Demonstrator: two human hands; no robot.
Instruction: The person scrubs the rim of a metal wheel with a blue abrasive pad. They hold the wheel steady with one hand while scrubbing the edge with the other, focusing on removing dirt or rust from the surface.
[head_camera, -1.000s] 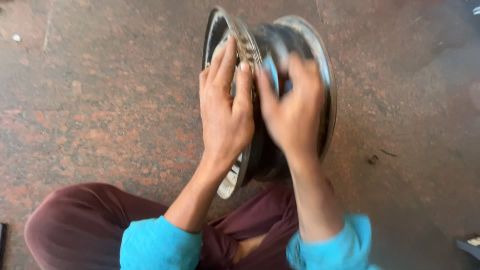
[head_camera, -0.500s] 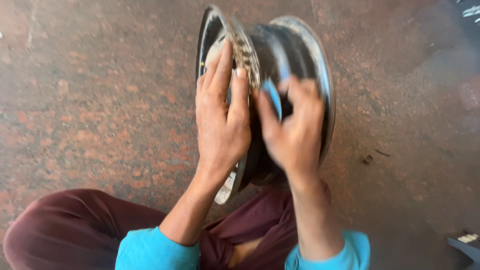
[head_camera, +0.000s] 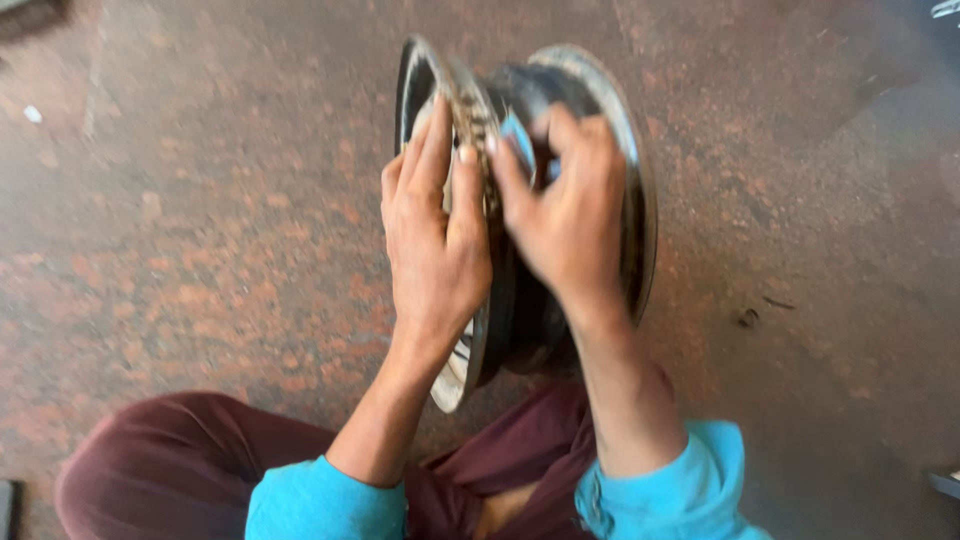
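The left hand (head_camera: 435, 240) lies flat, fingers straight, pressed on the rusty flange of a dark metal wheel rim (head_camera: 630, 200). The right hand (head_camera: 570, 215) curls around a small blue piece (head_camera: 517, 135), pressing it into the rim's barrel. The round, worn rim stands on edge on speckled reddish stone floor (head_camera: 200, 220), against maroon trousers (head_camera: 200, 460)
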